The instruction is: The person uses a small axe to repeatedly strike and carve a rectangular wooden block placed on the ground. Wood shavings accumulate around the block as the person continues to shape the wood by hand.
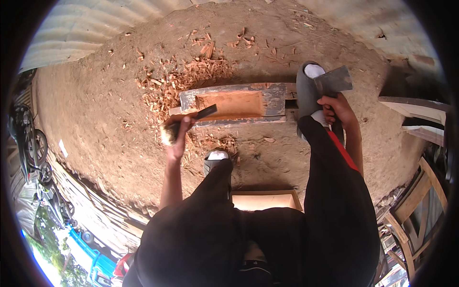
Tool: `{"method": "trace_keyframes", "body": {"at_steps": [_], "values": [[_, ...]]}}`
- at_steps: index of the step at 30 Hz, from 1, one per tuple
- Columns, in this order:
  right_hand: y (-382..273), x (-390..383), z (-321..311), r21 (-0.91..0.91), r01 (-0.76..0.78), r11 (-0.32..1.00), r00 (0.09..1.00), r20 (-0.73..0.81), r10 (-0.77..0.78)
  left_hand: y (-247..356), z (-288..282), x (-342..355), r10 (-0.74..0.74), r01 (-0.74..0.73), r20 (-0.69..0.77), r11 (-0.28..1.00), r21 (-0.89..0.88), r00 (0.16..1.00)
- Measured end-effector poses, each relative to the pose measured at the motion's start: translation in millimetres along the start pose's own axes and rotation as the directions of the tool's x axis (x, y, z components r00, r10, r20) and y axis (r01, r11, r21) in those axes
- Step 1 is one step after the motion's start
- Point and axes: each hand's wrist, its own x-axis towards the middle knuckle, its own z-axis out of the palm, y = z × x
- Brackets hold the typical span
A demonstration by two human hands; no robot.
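Observation:
My left hand (178,136) is closed around a chisel; its dark flat blade (207,112) points over the near left part of a wooden block. The chisel's pale, frayed-looking handle end (168,134) sticks out on the other side of the fist. The wooden block (276,98) has worn dark paint and a rectangular hollow of bare reddish wood. My right hand (337,111) grips the handle of a hatchet with a broad dark head (334,81), held above my right shoe (306,93). That shoe is at the block's right end.
Wood chips (196,74) lie heaped at the block's far left side. My left shoe (216,157) is on the dirt floor (95,115). A wooden seat edge (267,193) shows between my legs. Corrugated sheets (110,24) stand beyond; motorcycles (33,138) at left, wooden frames (416,205) at right.

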Motion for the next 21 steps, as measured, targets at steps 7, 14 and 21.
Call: {"method": "trace_keyframes", "body": {"at_steps": [7, 14, 21], "values": [[4, -1, -5, -0.020, -0.046, 0.999, 0.998, -0.041, 0.045, -30, -74, 3, 0.078, -0.072, -0.018, 0.973, 0.221, 0.997], [3, -2, -7, 0.001, -0.023, 1.000, 1.000, -0.003, 0.023, 10, -101, 3, -0.121, 0.151, -0.141, 0.962, 0.229, 0.983], [5, 2, -7, 0.026, -0.044, 0.999, 0.999, -0.006, 0.044, -15, -50, 1, -0.076, 0.081, -0.087, 0.995, 0.056, 0.993]]}}
